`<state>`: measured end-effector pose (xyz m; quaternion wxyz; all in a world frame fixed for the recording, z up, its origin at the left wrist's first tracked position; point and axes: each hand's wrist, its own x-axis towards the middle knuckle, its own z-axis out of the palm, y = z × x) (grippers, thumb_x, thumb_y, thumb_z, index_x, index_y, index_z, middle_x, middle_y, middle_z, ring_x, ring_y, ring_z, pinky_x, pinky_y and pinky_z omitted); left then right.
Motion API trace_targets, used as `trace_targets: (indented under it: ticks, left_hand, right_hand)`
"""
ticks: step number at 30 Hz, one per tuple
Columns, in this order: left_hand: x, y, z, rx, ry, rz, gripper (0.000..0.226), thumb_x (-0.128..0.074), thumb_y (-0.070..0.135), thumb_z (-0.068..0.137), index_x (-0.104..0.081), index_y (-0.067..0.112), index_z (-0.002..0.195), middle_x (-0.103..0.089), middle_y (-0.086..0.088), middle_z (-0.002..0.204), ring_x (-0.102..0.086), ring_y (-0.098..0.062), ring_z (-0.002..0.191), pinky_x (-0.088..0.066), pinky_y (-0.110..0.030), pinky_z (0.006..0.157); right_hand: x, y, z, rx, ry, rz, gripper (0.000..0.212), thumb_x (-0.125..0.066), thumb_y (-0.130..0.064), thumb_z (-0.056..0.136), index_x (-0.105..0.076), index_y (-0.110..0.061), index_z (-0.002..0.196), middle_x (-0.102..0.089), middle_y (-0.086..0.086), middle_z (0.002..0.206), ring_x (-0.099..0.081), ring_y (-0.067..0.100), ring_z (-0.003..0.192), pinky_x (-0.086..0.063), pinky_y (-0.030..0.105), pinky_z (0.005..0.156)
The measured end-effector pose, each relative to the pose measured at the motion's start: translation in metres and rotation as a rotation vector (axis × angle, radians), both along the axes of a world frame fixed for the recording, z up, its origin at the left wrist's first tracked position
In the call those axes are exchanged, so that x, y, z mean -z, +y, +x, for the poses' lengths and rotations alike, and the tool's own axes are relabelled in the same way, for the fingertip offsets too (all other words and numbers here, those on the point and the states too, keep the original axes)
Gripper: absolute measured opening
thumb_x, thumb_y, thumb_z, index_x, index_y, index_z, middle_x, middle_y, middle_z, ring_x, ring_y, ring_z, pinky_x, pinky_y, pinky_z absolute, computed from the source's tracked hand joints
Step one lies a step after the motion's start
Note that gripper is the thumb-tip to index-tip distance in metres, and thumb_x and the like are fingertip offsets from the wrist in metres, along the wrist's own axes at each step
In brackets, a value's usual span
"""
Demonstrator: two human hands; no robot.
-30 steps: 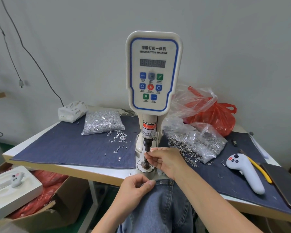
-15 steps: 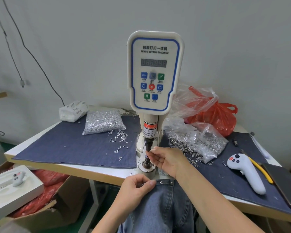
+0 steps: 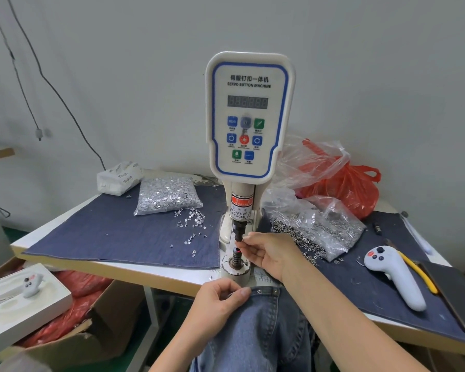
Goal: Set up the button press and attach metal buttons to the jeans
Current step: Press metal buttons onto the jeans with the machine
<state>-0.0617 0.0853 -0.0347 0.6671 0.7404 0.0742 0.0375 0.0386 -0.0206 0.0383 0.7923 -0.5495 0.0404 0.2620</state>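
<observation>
The white servo button machine [image 3: 249,116] stands on the table's front edge, its black upper die [image 3: 238,230] above the round lower die [image 3: 236,264]. My right hand [image 3: 269,255] has its fingertips pinched at the tip of the upper die; what they hold is too small to see. My left hand [image 3: 220,299] pinches the waistband of the blue jeans [image 3: 261,331], which lie just below the lower die. Two small metal studs show on the waistband. A bag of silver tacks [image 3: 167,194] lies left of the machine, a bag of metal buttons [image 3: 317,226] lies right.
A denim cloth [image 3: 118,232] covers the table top. Loose tacks [image 3: 192,224] lie scattered near the machine. A white controller [image 3: 397,275], yellow pliers and a dark phone [image 3: 457,296] sit at the right. Red plastic bags [image 3: 344,186] lie behind. A cardboard box [image 3: 73,334] stands on the floor, left.
My right hand's fingertips have risen from the lower die's spring post to the upper die's tip. My left hand keeps its hold on the waistband.
</observation>
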Motion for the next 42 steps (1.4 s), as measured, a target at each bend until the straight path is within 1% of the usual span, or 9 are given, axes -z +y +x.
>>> trace_targets:
  ticks: [5, 13, 18, 22, 23, 25, 28, 36, 42]
  left_hand:
    - [0.000, 0.000, -0.001, 0.003, 0.004, -0.009, 0.020, -0.071, 0.026, 0.083, -0.067, 0.012, 0.070, -0.065, -0.005, 0.068, -0.054, -0.013, 0.065, -0.041, -0.027, 0.066]
    - [0.003, 0.004, -0.001, 0.000, -0.001, 0.003, 0.021, -0.070, 0.026, 0.084, -0.066, 0.012, 0.069, -0.063, -0.002, 0.066, -0.051, -0.011, 0.062, -0.039, -0.021, 0.062]
    - [-0.001, 0.004, 0.003, 0.001, -0.011, -0.017, 0.019, -0.069, 0.023, 0.085, -0.067, 0.010, 0.071, -0.065, -0.004, 0.068, -0.054, -0.012, 0.065, -0.041, -0.025, 0.066]
    - [-0.007, 0.001, 0.009, 0.010, -0.029, 0.010, 0.021, -0.066, 0.019, 0.087, -0.067, 0.000, 0.078, -0.065, -0.010, 0.074, -0.055, -0.015, 0.070, -0.041, -0.028, 0.070]
    - [-0.008, -0.001, 0.009, 0.005, -0.039, 0.008, 0.020, -0.066, 0.017, 0.088, -0.067, 0.000, 0.079, -0.065, -0.011, 0.074, -0.054, -0.016, 0.070, -0.041, -0.029, 0.070]
    - [-0.010, -0.003, 0.010, -0.010, -0.060, 0.013, 0.018, -0.063, 0.015, 0.089, -0.066, 0.001, 0.078, -0.063, -0.010, 0.071, -0.053, -0.016, 0.069, -0.041, -0.029, 0.069]
    - [-0.011, -0.007, 0.012, -0.018, -0.083, 0.047, 0.017, -0.061, 0.014, 0.091, -0.065, 0.006, 0.076, -0.063, -0.004, 0.069, -0.052, -0.012, 0.067, -0.042, -0.026, 0.066]
    - [-0.017, -0.009, 0.017, -0.007, -0.173, 0.220, 0.013, -0.056, 0.011, 0.092, -0.054, 0.017, 0.080, -0.062, 0.005, 0.067, -0.052, -0.002, 0.061, -0.041, -0.020, 0.064]
    - [-0.020, 0.040, 0.038, -0.536, -0.425, 0.457, 0.018, -0.063, 0.015, 0.089, -0.058, 0.019, 0.073, -0.062, 0.003, 0.064, -0.056, -0.009, 0.060, -0.039, -0.014, 0.055]
  right_hand:
    - [0.003, 0.000, -0.002, 0.013, -0.005, 0.019, 0.024, -0.053, 0.016, 0.084, -0.053, 0.009, 0.106, -0.068, 0.018, 0.062, -0.068, 0.019, 0.052, -0.055, 0.023, 0.048]
    - [0.003, -0.002, -0.003, 0.033, 0.056, 0.110, 0.018, -0.049, 0.016, 0.085, -0.053, -0.001, 0.091, -0.068, 0.020, 0.063, -0.065, 0.021, 0.059, -0.054, 0.022, 0.047]
    - [-0.004, -0.011, -0.008, -0.018, -0.142, -0.032, 0.027, -0.052, 0.014, 0.086, -0.048, 0.001, 0.109, -0.068, 0.023, 0.078, -0.068, 0.023, 0.060, -0.058, 0.026, 0.055]
    - [0.003, -0.026, -0.015, 0.180, -0.439, -0.299, 0.012, -0.053, 0.003, 0.089, -0.056, -0.007, 0.095, -0.070, 0.010, 0.072, -0.061, 0.015, 0.054, -0.052, 0.020, 0.051]
    - [0.008, -0.031, -0.019, 0.156, -0.571, -0.402, 0.007, -0.054, -0.004, 0.091, -0.059, -0.008, 0.089, -0.069, 0.004, 0.066, -0.059, 0.012, 0.052, -0.050, 0.019, 0.052]
    - [0.023, -0.040, -0.028, -0.066, -0.806, -0.634, 0.022, -0.060, -0.028, 0.091, -0.065, -0.012, 0.076, -0.066, -0.004, 0.060, -0.055, 0.004, 0.055, -0.043, 0.016, 0.057]
    - [0.037, -0.050, -0.032, -0.359, -0.936, -0.851, 0.027, -0.064, -0.044, 0.084, -0.067, -0.020, 0.071, -0.061, -0.011, 0.061, -0.049, -0.004, 0.057, -0.037, 0.015, 0.059]
    - [0.037, -0.052, -0.011, -0.422, -0.834, -0.620, 0.021, -0.068, -0.022, 0.086, -0.070, -0.017, 0.066, -0.057, -0.002, 0.062, -0.044, 0.005, 0.061, -0.034, 0.018, 0.058]
    - [0.051, -0.047, 0.008, -0.319, -0.861, -0.629, 0.023, -0.071, -0.017, 0.083, -0.070, -0.007, 0.062, -0.057, -0.005, 0.056, -0.044, 0.002, 0.054, -0.035, 0.016, 0.057]
